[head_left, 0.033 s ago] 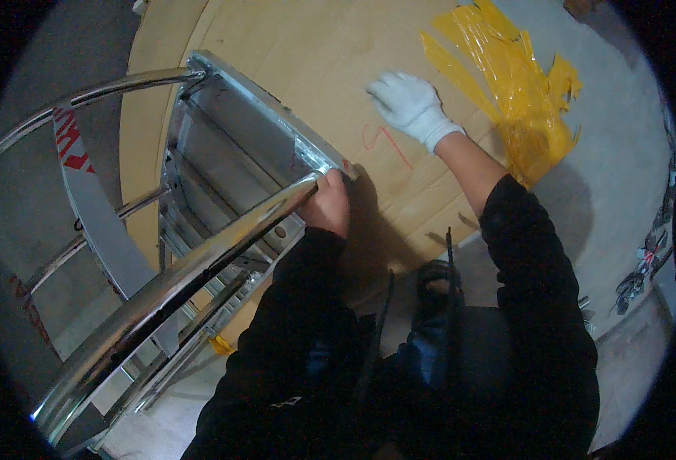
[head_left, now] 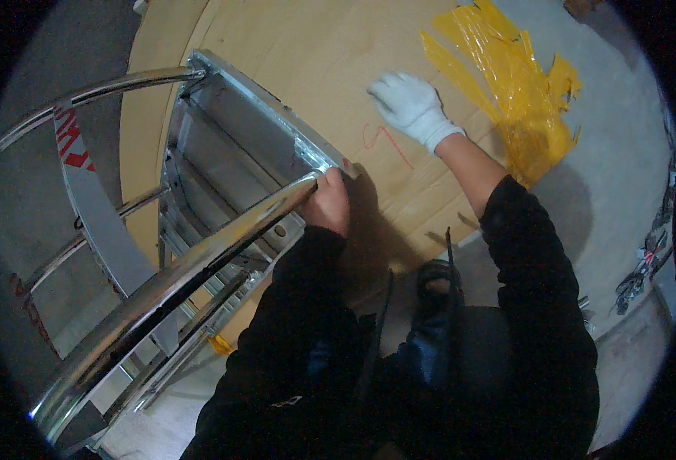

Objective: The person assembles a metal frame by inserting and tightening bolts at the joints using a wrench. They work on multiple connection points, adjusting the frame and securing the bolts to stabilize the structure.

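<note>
A metal frame (head_left: 250,103) with a box-like end and several shiny curved tubes fills the left side. My left hand (head_left: 328,203) is bare and closed at the frame's near right corner, where a thick bright tube (head_left: 177,284) meets it. The thumb shows beside the tube's end; most of the fingers are hidden behind the metal. My right hand (head_left: 411,109), in a white glove, hovers over or rests on the brown cardboard (head_left: 299,46), apart from the frame. Its fingers are curled in, and the palm side is hidden.
Crumpled yellow tape (head_left: 518,84) lies at the cardboard's right edge. A grey strip with red markings (head_left: 100,199) spans the curved tubes. My shoe (head_left: 437,284) is below the cardboard. A dark, tangled bundle (head_left: 641,272) lies at the far right on the grey floor.
</note>
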`<state>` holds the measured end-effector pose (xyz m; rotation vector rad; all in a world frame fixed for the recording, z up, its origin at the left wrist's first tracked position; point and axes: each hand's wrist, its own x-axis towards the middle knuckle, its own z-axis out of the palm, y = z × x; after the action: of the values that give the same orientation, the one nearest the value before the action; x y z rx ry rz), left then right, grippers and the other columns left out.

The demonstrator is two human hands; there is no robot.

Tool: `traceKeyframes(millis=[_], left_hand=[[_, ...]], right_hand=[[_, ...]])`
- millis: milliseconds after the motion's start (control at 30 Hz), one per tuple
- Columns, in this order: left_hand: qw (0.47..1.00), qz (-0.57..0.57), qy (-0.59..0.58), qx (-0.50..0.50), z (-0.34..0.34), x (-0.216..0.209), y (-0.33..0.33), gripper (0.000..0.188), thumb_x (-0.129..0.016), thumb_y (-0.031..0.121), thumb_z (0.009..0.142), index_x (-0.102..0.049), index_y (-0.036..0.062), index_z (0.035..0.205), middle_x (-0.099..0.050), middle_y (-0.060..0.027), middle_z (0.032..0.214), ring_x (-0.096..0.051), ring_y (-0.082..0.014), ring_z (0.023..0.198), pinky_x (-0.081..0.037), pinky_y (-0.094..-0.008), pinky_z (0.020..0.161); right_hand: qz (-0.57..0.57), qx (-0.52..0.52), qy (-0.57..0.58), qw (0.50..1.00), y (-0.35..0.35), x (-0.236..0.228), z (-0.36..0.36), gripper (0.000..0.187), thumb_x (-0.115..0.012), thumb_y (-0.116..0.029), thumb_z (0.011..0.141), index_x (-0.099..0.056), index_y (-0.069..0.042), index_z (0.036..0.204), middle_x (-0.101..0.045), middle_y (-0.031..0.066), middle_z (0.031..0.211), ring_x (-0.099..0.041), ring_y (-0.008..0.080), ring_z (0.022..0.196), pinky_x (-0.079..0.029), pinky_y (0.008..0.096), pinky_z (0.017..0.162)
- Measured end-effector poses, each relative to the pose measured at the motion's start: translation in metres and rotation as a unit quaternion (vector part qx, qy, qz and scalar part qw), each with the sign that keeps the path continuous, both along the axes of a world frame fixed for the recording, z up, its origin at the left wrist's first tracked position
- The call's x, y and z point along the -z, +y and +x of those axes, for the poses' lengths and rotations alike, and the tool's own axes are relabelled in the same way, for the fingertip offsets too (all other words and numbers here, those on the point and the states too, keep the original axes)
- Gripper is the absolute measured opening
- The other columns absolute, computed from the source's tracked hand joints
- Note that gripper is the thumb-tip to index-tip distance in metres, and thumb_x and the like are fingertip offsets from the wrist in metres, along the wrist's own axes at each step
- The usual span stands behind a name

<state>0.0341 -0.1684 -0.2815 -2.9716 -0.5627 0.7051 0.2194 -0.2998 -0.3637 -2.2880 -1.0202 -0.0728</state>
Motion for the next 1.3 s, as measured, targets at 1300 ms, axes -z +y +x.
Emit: traceKeyframes(millis=[1300], left_hand=[[0.625, -0.575, -0.297, -0.435, -0.031, -0.024, -0.063, 0.023, -0.051, 0.019, 0.091, -0.054, -0.0001, 0.104, -0.057, -0.0062, 0.091, -0.051, -0.0134, 0.082, -0.042, -0.0270, 0.078]], right_hand=[[-0.055, -0.104, 0.611, 0.783, -0.103, -0.129, -0.072, 0.024, -0.048, -0.020, 0.091, -0.056, -0.002, 0.105, -0.062, 0.0074, 0.086, -0.060, 0.0133, 0.074, -0.049, 0.0274, 0.065]])
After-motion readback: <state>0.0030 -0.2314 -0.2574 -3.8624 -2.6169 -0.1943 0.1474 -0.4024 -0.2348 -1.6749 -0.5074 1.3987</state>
